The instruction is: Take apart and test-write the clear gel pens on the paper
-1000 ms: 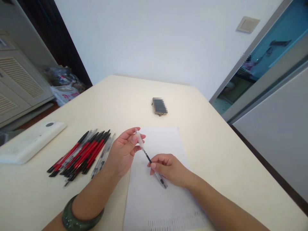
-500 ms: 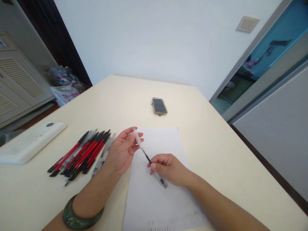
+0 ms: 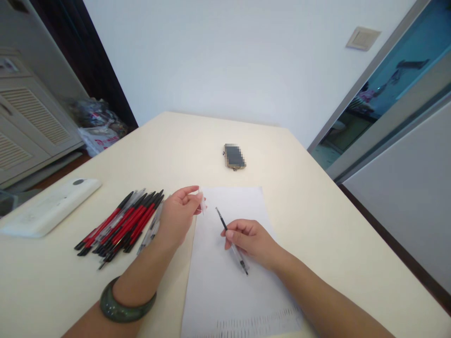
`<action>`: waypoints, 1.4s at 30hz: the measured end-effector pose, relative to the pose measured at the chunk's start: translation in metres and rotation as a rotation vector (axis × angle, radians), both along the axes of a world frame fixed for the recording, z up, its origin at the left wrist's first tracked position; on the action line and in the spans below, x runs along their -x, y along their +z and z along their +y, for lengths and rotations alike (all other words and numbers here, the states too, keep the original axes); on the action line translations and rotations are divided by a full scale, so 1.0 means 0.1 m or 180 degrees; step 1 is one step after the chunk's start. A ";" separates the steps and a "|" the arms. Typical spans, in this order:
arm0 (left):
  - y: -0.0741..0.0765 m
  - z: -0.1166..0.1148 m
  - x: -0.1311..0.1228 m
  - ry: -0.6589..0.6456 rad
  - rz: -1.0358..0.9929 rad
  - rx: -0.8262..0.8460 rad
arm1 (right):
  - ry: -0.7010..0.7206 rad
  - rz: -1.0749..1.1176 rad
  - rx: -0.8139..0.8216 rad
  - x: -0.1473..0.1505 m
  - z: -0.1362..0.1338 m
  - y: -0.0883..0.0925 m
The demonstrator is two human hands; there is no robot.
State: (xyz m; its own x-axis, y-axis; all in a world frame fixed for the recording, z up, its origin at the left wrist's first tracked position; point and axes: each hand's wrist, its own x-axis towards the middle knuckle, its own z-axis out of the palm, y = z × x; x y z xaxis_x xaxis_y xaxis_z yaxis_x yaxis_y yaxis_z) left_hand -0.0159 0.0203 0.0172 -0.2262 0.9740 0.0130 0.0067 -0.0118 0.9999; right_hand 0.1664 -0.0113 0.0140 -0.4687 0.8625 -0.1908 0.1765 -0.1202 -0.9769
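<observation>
My right hand point(image 3: 251, 239) is closed around a clear pen point(image 3: 232, 241) over a white sheet of paper point(image 3: 225, 281); the pen's dark tip points up and away from me. My left hand point(image 3: 179, 213) pinches a small clear pen cap point(image 3: 202, 201) between thumb and fingers, a short gap left of the pen tip. A green bangle point(image 3: 121, 307) sits on my left wrist. A pile of red and black pens point(image 3: 121, 225) lies on the table just left of my left hand.
A cream table point(image 3: 317, 206) carries a small dark blurred object point(image 3: 234, 156) beyond the paper and a white flat device point(image 3: 49, 206) at the far left. Bags point(image 3: 97, 126) lie on the floor by a louvred cabinet. A doorway opens at the right.
The cap has come off the pen: my left hand now holds it apart from the tip. My right hand has shifted the pen slightly right.
</observation>
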 end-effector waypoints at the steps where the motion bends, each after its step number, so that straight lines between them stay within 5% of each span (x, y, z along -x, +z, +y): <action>1: -0.02 0.02 -0.01 0.0037 0.0520 -0.0011 | -0.0076 0.0023 0.0034 0.00 0.01 0.00; 5: -0.09 0.09 -0.05 0.0150 0.2428 0.0103 | -0.0225 0.0218 0.0172 0.00 0.04 0.01; 8: -0.14 0.13 -0.08 -0.0052 0.3268 0.0315 | -0.0201 0.0322 0.0242 0.00 0.05 0.02; 16: -0.20 0.13 -0.06 -0.0311 0.3602 0.0437 | -0.0180 0.0409 0.0344 0.00 0.06 0.01; 28: -0.06 0.02 -0.01 -0.0285 0.3489 0.0247 | -0.0264 0.0444 0.0466 -0.01 0.08 -0.05; 36: 0.18 -0.43 -0.29 -0.1529 0.1778 0.0141 | -0.0311 0.0801 0.0360 -0.02 0.07 -0.03; 42: 0.16 -0.50 -0.38 -0.1910 0.0617 0.0687 | -0.0536 0.0826 0.0504 -0.01 0.06 -0.03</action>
